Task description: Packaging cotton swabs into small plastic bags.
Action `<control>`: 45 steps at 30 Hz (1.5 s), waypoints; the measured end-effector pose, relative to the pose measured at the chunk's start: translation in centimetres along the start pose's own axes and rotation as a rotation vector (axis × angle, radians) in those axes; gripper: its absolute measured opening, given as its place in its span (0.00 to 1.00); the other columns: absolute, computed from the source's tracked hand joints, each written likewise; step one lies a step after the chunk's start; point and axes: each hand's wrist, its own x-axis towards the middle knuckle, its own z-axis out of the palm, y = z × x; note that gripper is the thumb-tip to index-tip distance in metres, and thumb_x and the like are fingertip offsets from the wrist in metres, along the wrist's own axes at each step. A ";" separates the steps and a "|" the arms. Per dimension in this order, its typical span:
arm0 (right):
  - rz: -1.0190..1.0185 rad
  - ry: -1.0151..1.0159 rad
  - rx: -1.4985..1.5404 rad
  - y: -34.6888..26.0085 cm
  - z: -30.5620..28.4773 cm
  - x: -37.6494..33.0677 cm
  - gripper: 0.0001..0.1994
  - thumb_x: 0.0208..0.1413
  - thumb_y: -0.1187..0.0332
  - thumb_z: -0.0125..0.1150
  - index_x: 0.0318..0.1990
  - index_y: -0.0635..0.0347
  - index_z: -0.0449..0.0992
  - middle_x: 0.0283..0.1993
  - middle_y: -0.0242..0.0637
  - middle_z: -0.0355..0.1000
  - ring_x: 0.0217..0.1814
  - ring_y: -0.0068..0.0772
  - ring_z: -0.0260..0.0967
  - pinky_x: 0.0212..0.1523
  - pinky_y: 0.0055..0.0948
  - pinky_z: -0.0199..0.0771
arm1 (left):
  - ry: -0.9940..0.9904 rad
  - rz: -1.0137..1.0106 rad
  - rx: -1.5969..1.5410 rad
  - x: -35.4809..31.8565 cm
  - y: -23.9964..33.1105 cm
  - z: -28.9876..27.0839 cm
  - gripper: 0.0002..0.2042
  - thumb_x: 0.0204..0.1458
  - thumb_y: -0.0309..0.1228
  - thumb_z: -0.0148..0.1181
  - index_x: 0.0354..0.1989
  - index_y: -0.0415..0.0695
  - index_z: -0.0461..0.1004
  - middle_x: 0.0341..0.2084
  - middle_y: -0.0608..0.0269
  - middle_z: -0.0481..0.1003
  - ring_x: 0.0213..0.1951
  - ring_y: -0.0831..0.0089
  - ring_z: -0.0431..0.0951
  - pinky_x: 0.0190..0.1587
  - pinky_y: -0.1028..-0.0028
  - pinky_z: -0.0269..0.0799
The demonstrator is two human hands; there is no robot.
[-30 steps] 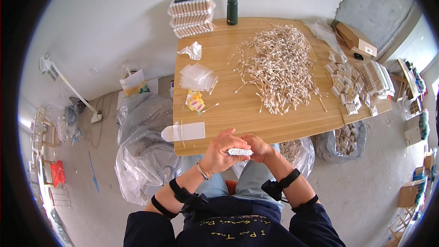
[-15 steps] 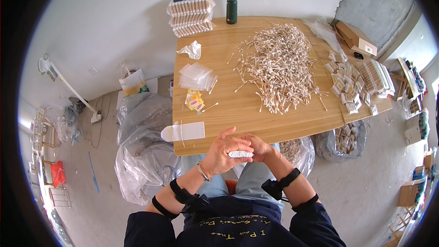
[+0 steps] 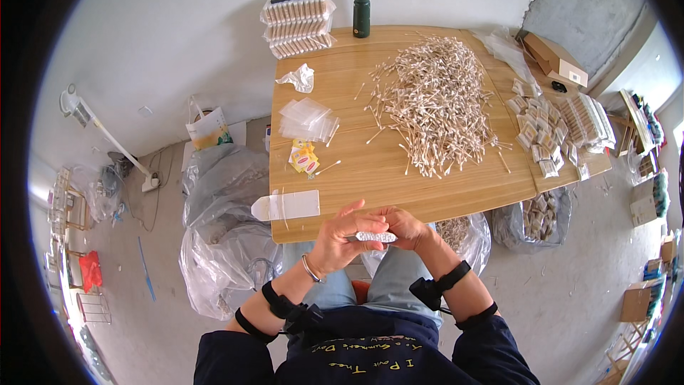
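Just off the near edge of the wooden table (image 3: 399,185), over the person's lap, both hands meet around a small clear packet (image 3: 375,237) filled with what look like cotton swabs. From the head camera, the left hand (image 3: 342,239) has its thumb and fingers curled against the packet's left end, one finger lifted straight, and the right hand (image 3: 407,227) pinches the right end between thumb and fingertips. So both grips are pressed onto the packet, neither spread.

My reading is that the step in hand is closing or pressing the mouth of a filled bag; whether the seal is already shut is too small to tell. A next move would call for firm, even pressure along the strip while the swabs are kept from poking out.

On the table, well apart from the hands, lies a broad heap of loose swabs (image 3: 434,100). To its left sits a stack of empty clear bags (image 3: 308,121), with small yellow packets (image 3: 303,159) just beside it. Finished packets (image 3: 538,128) crowd the right end. A dark green bottle (image 3: 361,13) stands at the far edge, next to stacked trays of packed swabs (image 3: 298,21).
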 end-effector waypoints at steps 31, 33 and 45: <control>-0.018 -0.043 -0.012 -0.1 -0.9 0.7 0.08 0.59 0.70 0.54 0.38 0.64 0.76 0.29 0.30 0.73 0.25 0.20 0.68 0.23 0.22 0.68 | 0.051 0.035 0.129 0.2 0.0 0.8 0.16 0.36 0.39 0.75 0.35 0.52 0.81 0.36 0.71 0.82 0.53 0.74 0.75 0.67 0.58 0.49; -0.016 -0.046 -0.017 -0.1 -1.1 0.7 0.08 0.59 0.71 0.54 0.39 0.65 0.77 0.30 0.30 0.73 0.26 0.21 0.70 0.24 0.21 0.69 | 0.047 0.042 0.115 0.2 0.1 0.8 0.17 0.37 0.40 0.75 0.37 0.52 0.81 0.37 0.71 0.82 0.54 0.74 0.74 0.67 0.58 0.48; 0.015 -0.056 -0.054 -1.2 -1.1 0.4 0.10 0.58 0.71 0.56 0.43 0.67 0.76 0.34 0.33 0.76 0.30 0.21 0.72 0.31 0.21 0.73 | 0.031 0.027 0.046 -0.4 0.0 -0.1 0.17 0.40 0.37 0.72 0.41 0.51 0.80 0.39 0.71 0.81 0.56 0.72 0.73 0.67 0.57 0.48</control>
